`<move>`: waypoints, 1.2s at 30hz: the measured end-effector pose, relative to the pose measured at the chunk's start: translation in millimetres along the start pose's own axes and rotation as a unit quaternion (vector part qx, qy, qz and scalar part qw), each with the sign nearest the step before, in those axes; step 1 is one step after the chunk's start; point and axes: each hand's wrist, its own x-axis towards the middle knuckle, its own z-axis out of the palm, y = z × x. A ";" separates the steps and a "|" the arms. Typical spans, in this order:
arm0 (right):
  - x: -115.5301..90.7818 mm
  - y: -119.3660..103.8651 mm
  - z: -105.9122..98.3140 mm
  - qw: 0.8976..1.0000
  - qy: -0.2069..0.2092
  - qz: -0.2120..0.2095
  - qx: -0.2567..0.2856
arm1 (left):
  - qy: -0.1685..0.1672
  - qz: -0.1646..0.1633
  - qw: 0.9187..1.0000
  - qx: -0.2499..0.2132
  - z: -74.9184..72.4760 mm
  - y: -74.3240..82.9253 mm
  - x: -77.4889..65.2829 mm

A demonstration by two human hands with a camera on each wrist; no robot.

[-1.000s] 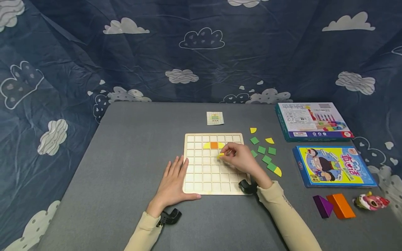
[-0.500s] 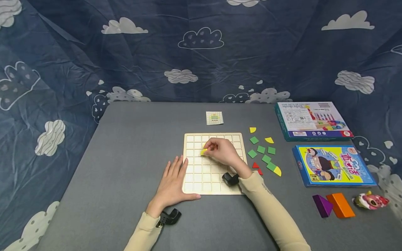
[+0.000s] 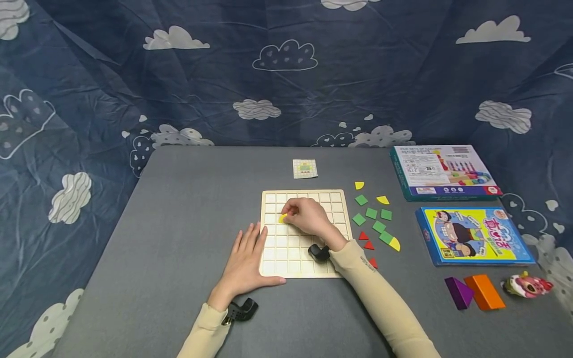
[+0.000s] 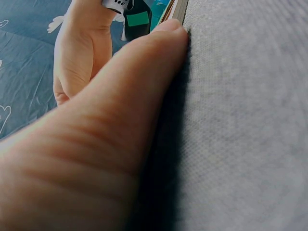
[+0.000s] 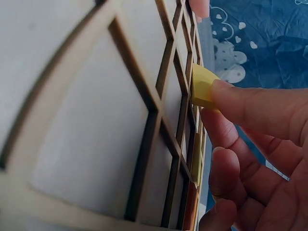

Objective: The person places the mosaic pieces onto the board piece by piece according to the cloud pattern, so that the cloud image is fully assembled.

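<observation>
My right hand (image 3: 309, 217) pinches a yellow quarter-round tile (image 3: 282, 218) between thumb and fingertips over the upper left of the wooden grid board (image 3: 286, 254). In the right wrist view, the tile (image 5: 203, 86) is tilted at the grid's ribs; whether it is seated in a cell I cannot tell. Another yellow tile (image 5: 197, 159) and an orange tile (image 5: 190, 207) lie in cells, hidden by the hand in the head view. With fingers straight and spread, my left hand (image 3: 245, 263) rests at the board's lower left corner. Its thumb (image 4: 144, 62) lies along the front edge.
Right of the board lie loose green squares (image 3: 371, 213), red triangles (image 3: 363, 235) and yellow tiles (image 3: 382, 200). A pattern card (image 3: 305, 169) lies behind it. Farther right are two boxes (image 3: 447, 174), a purple block (image 3: 459, 293), an orange block (image 3: 485, 292) and a figurine (image 3: 528, 286).
My right hand has moved left across the board with the yellow tile pinched in it. Red triangles have come into sight from behind the arm. My left hand stays in place.
</observation>
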 end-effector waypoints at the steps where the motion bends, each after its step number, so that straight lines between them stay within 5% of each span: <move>1: 0.3 0.3 0.2 1.000 0.000 0.002 -0.001 | 0.000 0.000 1.000 -0.002 -0.1 0.2 -0.1; 36: 7.3 -3.2 -3.1 0.998 -0.034 0.009 -0.057 | 0.002 0.004 1.000 -0.010 0.3 0.5 -0.3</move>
